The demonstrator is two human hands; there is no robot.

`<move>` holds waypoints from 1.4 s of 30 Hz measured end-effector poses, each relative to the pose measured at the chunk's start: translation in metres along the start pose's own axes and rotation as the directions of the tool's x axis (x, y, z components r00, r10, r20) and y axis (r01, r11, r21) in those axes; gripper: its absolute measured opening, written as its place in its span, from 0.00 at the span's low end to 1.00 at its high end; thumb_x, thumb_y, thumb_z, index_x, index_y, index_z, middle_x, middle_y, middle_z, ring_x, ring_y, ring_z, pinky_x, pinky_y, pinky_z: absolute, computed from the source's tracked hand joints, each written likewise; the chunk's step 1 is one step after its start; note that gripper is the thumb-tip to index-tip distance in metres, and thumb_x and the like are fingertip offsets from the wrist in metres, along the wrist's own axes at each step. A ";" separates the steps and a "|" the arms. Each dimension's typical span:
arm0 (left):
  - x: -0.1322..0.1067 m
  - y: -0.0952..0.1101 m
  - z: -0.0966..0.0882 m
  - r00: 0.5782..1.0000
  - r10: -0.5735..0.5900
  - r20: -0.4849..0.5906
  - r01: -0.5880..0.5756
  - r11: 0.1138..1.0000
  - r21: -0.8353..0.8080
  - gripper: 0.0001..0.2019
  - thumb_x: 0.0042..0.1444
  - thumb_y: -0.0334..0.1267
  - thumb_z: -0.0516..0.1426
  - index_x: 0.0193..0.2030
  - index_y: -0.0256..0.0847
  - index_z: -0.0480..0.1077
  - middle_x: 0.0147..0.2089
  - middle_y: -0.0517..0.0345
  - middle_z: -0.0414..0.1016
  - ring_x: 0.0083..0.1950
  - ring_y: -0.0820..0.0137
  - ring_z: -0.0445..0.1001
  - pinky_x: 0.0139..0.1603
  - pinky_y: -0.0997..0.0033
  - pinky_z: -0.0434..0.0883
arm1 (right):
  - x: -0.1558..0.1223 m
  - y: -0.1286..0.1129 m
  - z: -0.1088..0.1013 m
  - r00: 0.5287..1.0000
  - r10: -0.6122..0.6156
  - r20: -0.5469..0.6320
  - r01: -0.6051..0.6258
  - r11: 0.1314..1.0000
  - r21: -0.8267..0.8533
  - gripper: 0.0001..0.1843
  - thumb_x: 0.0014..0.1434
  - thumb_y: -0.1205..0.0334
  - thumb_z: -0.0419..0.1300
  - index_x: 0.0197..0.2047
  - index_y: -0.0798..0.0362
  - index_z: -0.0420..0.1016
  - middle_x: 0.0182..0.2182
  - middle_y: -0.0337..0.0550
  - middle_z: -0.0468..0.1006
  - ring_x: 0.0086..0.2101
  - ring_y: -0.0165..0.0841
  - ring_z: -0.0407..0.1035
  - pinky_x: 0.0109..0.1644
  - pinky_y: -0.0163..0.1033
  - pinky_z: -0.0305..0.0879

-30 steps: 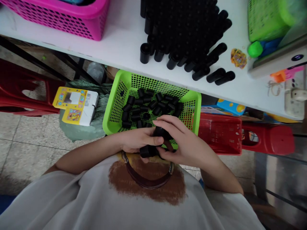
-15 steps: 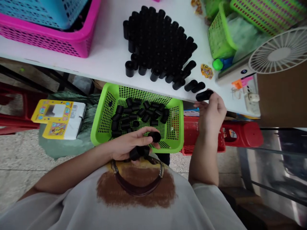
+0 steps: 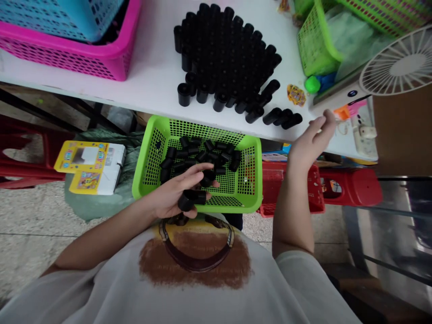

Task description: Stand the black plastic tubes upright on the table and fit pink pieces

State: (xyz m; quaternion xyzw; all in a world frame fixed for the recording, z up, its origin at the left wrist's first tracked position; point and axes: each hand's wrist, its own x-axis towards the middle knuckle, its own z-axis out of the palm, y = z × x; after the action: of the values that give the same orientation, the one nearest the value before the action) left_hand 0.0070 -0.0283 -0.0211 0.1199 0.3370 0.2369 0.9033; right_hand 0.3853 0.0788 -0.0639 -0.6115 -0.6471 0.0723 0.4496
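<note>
My left hand [image 3: 175, 191] is closed around a few short black cylinders [image 3: 186, 201], held over the near side of a green basket [image 3: 142, 168]. Loose black cylinders [image 3: 182, 153] of the same kind lie jumbled in that basket. On the white table [image 3: 153, 67], many black cylinders [image 3: 222, 54] stand packed in a cluster. A short row of cylinders [image 3: 282, 117] lies tilted at the table's front edge. Just right of this row hovers my right hand [image 3: 312, 137], with nothing in it and its fingers extended.
A pink basket [image 3: 114, 63] holding a blue basket [image 3: 91, 27] stands at the back left. To the right are a white fan [image 3: 401, 63], a green basket [image 3: 313, 49] and a power strip [image 3: 364, 131]. Flattened yellow packaging [image 3: 89, 166] rests on a green bag [image 3: 79, 207]. Red stools [image 3: 361, 186] flank the table.
My right hand has let go of a black cylinder at the end of the front row and moved right. My left hand has shifted slightly left with its cylinders.
</note>
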 end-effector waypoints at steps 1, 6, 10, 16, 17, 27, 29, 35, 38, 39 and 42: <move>-0.001 0.001 -0.001 1.000 0.018 -0.012 -0.018 1.000 -0.005 0.23 0.63 0.45 0.68 0.63 0.53 0.69 0.50 0.53 0.77 0.38 0.66 0.79 0.17 0.82 0.70 | -0.012 -0.019 0.002 0.981 0.018 -0.193 -0.027 0.999 -0.044 0.23 0.79 0.50 0.42 0.54 0.52 0.73 0.51 0.57 0.79 0.51 0.40 0.72 0.54 0.45 0.67; 0.002 0.005 -0.007 0.997 0.056 -0.048 -0.060 0.995 -0.074 0.17 0.65 0.40 0.63 0.60 0.48 0.71 0.49 0.50 0.78 0.35 0.68 0.78 0.16 0.85 0.65 | -0.077 -0.103 0.033 0.719 -0.047 0.693 0.151 0.985 -0.090 0.08 0.70 0.60 0.61 0.49 0.49 0.81 0.43 0.45 0.84 0.40 0.38 0.79 0.45 0.42 0.75; 0.005 0.008 -0.011 0.999 0.023 -0.031 -0.027 0.988 -0.150 0.16 0.63 0.38 0.59 0.58 0.44 0.73 0.49 0.46 0.80 0.34 0.66 0.80 0.16 0.83 0.65 | -0.095 -0.120 0.060 0.415 0.106 0.903 0.374 0.885 -0.276 0.19 0.69 0.68 0.60 0.62 0.53 0.79 0.56 0.56 0.79 0.49 0.45 0.80 0.47 0.46 0.78; 0.005 0.011 -0.015 0.998 -0.028 -0.062 0.014 0.976 -0.217 0.17 0.58 0.40 0.60 0.53 0.39 0.74 0.49 0.43 0.81 0.38 0.57 0.84 0.17 0.77 0.70 | -0.091 -0.122 0.054 0.446 0.090 0.890 0.379 0.882 -0.279 0.16 0.68 0.69 0.61 0.56 0.57 0.82 0.56 0.60 0.78 0.53 0.52 0.78 0.55 0.55 0.80; 0.005 0.012 -0.015 0.995 -0.028 -0.091 0.006 0.974 -0.227 0.16 0.57 0.38 0.60 0.52 0.40 0.73 0.49 0.43 0.81 0.37 0.58 0.84 0.16 0.79 0.68 | -0.091 -0.123 0.050 0.495 0.058 0.867 0.335 0.908 -0.251 0.16 0.67 0.67 0.63 0.57 0.56 0.82 0.56 0.58 0.79 0.54 0.51 0.78 0.56 0.56 0.80; 0.002 0.010 -0.005 0.992 0.019 -0.122 -0.044 0.978 -0.202 0.15 0.59 0.32 0.61 0.51 0.46 0.65 0.59 0.42 0.80 0.35 0.63 0.84 0.15 0.85 0.61 | -0.114 -0.168 0.019 0.874 -0.009 0.486 -0.110 0.970 0.215 0.18 0.67 0.57 0.68 0.59 0.43 0.80 0.51 0.47 0.83 0.49 0.39 0.80 0.51 0.46 0.83; 0.002 0.008 -0.003 0.989 0.026 -0.146 -0.048 0.988 -0.145 0.13 0.60 0.34 0.63 0.47 0.45 0.64 0.56 0.44 0.80 0.35 0.63 0.84 0.15 0.84 0.62 | -0.119 -0.175 0.020 0.893 0.031 0.449 -0.146 0.963 0.224 0.19 0.67 0.58 0.67 0.61 0.42 0.79 0.53 0.47 0.81 0.52 0.39 0.79 0.54 0.47 0.82; 0.002 0.002 -0.005 0.987 0.030 -0.156 -0.032 0.999 -0.011 0.21 0.52 0.39 0.70 0.44 0.46 0.62 0.47 0.56 0.77 0.35 0.65 0.83 0.17 0.83 0.65 | -0.124 -0.180 0.020 0.912 -0.060 0.407 -0.036 0.974 0.226 0.17 0.66 0.61 0.67 0.57 0.42 0.78 0.51 0.46 0.83 0.52 0.40 0.80 0.56 0.48 0.82; 0.000 0.001 -0.006 0.988 0.024 -0.153 -0.022 1.000 0.017 0.21 0.53 0.41 0.70 0.44 0.47 0.61 0.42 0.58 0.75 0.34 0.67 0.80 0.18 0.83 0.66 | -0.123 -0.179 0.019 0.890 -0.137 0.436 0.043 0.975 0.218 0.14 0.67 0.63 0.67 0.55 0.42 0.79 0.51 0.45 0.84 0.51 0.39 0.81 0.57 0.47 0.82; -0.001 0.002 -0.005 0.986 0.025 -0.162 -0.020 0.999 0.034 0.21 0.54 0.39 0.69 0.44 0.47 0.60 0.40 0.59 0.75 0.32 0.69 0.79 0.19 0.83 0.67 | -0.122 -0.179 0.019 0.886 -0.159 0.437 0.062 0.972 0.228 0.14 0.67 0.63 0.67 0.55 0.43 0.79 0.51 0.45 0.84 0.50 0.38 0.81 0.57 0.46 0.82; -0.002 0.003 -0.003 0.981 0.024 -0.190 -0.013 0.998 0.061 0.21 0.53 0.34 0.67 0.45 0.48 0.59 0.35 0.61 0.74 0.26 0.74 0.73 0.20 0.83 0.69 | -0.121 -0.179 0.022 0.892 -0.171 0.418 0.068 0.966 0.249 0.13 0.67 0.63 0.68 0.54 0.44 0.80 0.49 0.45 0.84 0.49 0.37 0.81 0.56 0.44 0.82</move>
State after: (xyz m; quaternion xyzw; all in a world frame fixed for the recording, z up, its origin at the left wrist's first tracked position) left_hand 0.0025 -0.0266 -0.0211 0.1264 0.4278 0.2454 0.8607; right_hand 0.2226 -0.0584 -0.0218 -0.4831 -0.7551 0.2527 0.3640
